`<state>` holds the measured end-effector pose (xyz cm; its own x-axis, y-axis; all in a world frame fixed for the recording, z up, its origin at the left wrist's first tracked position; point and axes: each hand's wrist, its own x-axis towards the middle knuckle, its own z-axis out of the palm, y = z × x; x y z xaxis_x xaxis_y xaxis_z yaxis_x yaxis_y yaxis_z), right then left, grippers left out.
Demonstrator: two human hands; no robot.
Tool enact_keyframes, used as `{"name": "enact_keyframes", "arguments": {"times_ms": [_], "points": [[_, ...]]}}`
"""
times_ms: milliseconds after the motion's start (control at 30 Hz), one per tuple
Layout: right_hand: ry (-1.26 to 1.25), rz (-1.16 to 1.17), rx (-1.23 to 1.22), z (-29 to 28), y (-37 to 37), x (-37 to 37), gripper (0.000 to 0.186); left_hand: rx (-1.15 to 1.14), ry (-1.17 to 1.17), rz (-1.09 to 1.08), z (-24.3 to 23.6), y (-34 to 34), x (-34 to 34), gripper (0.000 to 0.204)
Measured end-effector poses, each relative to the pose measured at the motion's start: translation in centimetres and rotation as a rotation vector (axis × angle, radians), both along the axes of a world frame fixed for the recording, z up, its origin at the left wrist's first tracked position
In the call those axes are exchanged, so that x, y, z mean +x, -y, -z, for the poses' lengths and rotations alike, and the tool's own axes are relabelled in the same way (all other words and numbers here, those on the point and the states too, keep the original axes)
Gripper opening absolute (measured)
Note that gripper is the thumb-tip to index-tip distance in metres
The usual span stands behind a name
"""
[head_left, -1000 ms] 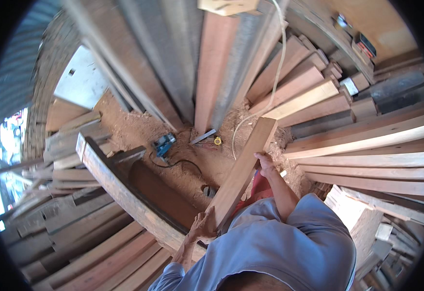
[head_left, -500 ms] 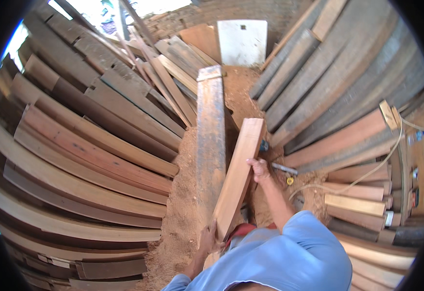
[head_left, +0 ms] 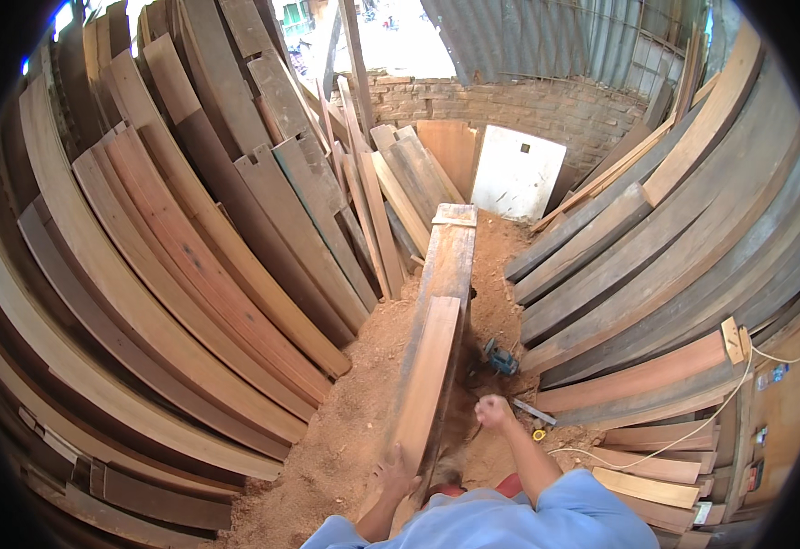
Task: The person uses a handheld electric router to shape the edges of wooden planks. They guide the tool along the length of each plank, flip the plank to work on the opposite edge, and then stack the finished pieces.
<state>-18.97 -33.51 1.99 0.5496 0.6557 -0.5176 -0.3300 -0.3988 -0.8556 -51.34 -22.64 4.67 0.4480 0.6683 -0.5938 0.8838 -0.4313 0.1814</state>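
While resting a left hand [head_left: 398, 473] on the near part of the reddish board [head_left: 432, 357], spreads the fingers apart over the upper face rather than clamping around an edge. Holds a right hand [head_left: 492, 412] off the wood, out past the right long edge of the worktop [head_left: 456, 240], with fingers curled together (cannot tell whether around anything small). Find the board lying lengthwise on that narrow worktop, close to the right long edge and stopping short of the far end, with a strip of weathered surface showing along the left edge. Could swing or slide at the far end, judging by reliance on one open palm near the body and no clamp to be seen. Could also slip over the right long edge if nudged from the left, given so little margin there. Would then probably drop toward the blue power tool [head_left: 500, 357], lying on the sawdust-strewn floor [head_left: 345, 412] beside that edge, or toward the metal square [head_left: 534, 412] and yellow tape measure [head_left: 539, 435], denting a corner or knocking a tool. Might catch a splinter in the left hand as well, from any sudden shift of the board under bare skin.
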Motion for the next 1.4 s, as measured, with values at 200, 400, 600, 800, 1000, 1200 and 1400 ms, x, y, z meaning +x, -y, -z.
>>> {"name": "enact_keyframes", "arguments": {"times_ms": [200,400,600,800,1000,1200,1400], "points": [[0.604,-0.281,-0.688,10.6,20.2,-0.5,0.023,-0.100,-0.002,0.066,-4.4,-1.3,3.6,0.126],[-0.009,0.132,-0.696,6.8,24.2,-4.7,0.022,-0.014,0.367,0.026,2.3,-6.4,3.6,0.126],[0.850,-0.073,-0.594,12.2,33.7,-4.3,0.023,-0.002,0.422,0.225,1.4,-6.2,20.1,0.127],[0.295,0.308,-0.726,4.4,28.6,-9.1,0.029,0.147,0.295,0.230,1.9,-13.7,27.5,0.125],[0.141,0.558,-0.935,7.0,33.9,-24.3,0.030,0.158,0.271,0.398,-10.4,-8.2,31.3,0.115],[-0.229,0.613,-1.133,11.8,32.3,-31.7,0.034,0.332,0.259,0.583,-9.5,-10.9,32.1,0.106],[-0.253,0.889,-1.116,9.7,29.1,-28.7,0.034,0.060,0.305,0.518,-12.1,-9.5,31.8,0.121]]}}
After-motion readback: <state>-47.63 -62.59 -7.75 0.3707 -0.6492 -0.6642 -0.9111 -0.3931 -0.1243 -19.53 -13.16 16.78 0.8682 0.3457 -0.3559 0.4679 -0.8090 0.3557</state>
